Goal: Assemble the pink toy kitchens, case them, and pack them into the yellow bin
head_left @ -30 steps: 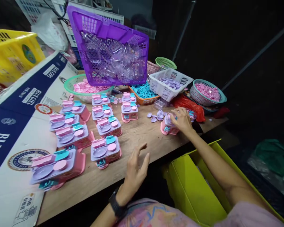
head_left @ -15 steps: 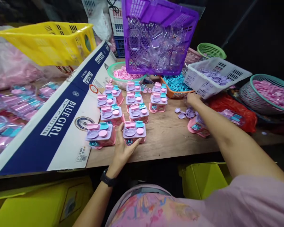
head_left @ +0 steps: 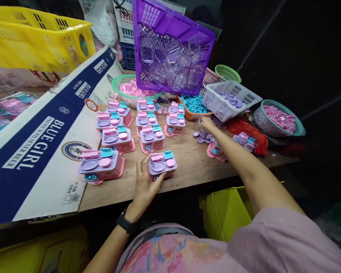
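My left hand (head_left: 146,184) grips the left and front sides of a small pink and purple toy kitchen (head_left: 162,165) near the table's front edge. My right hand (head_left: 206,123) reaches out beside the orange basket (head_left: 191,115), its fingers closed on a clear plastic piece (head_left: 199,122). Just below that hand lies a pile of small purple pans (head_left: 201,137). Several more toy kitchens stand in rows behind and left of my left hand, one of them (head_left: 104,165) by the cardboard. Another toy kitchen (head_left: 216,151) sits partly under my right forearm.
A printed cardboard sheet (head_left: 42,140) leans on the left, below a yellow crate (head_left: 45,45). At the back stand a purple crate (head_left: 173,49) of clear covers, a green basket (head_left: 122,94) of pink parts and a white basket (head_left: 216,104). A red bag (head_left: 251,132) lies right.
The view has shifted right. My left hand has drawn its toy kitchen forward, away from the one behind. The clear plastic piece now shows at my right hand.
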Motion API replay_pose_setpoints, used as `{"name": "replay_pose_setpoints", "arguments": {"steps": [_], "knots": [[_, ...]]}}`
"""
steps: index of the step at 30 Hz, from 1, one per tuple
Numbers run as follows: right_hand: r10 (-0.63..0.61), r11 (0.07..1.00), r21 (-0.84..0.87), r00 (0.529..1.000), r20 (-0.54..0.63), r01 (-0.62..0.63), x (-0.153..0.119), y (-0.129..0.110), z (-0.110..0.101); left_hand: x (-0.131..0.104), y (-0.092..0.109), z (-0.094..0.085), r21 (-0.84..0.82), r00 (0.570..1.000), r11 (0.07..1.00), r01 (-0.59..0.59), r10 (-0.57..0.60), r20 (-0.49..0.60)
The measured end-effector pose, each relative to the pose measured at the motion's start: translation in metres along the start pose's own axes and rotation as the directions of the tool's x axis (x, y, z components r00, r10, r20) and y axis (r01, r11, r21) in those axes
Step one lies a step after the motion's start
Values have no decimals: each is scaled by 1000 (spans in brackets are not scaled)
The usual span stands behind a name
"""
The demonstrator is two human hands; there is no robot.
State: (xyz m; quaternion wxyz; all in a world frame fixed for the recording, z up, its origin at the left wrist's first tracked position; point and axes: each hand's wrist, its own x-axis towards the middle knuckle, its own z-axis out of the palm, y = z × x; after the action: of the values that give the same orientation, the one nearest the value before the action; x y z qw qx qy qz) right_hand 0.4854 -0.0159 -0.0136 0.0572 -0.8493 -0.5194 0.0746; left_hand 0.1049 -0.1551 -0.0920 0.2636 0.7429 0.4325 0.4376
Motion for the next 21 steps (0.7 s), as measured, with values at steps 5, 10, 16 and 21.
{"name": "replay_pose_setpoints", "arguments": {"steps": [5, 10, 16, 21], "knots": [[-86, 996, -27, 994, -69, 84, -35, -19, 15, -2, 1, 8, -15, 999, 999, -33, 33, -15], [-232, 950, 194, 969, -90, 245, -75, -26, 34, -3, 1, 10, -17, 997, 997, -71, 70, -13], [-255, 868, 352, 923, -286, 349, -101, -17, 51, -8, 7, 17, -5, 994, 995, -98, 97, -51], [-137, 957, 236, 979, -152, 170, -95, -13, 57, -12, 8, 20, 6, 994, 995, -101, 102, -42]]}}
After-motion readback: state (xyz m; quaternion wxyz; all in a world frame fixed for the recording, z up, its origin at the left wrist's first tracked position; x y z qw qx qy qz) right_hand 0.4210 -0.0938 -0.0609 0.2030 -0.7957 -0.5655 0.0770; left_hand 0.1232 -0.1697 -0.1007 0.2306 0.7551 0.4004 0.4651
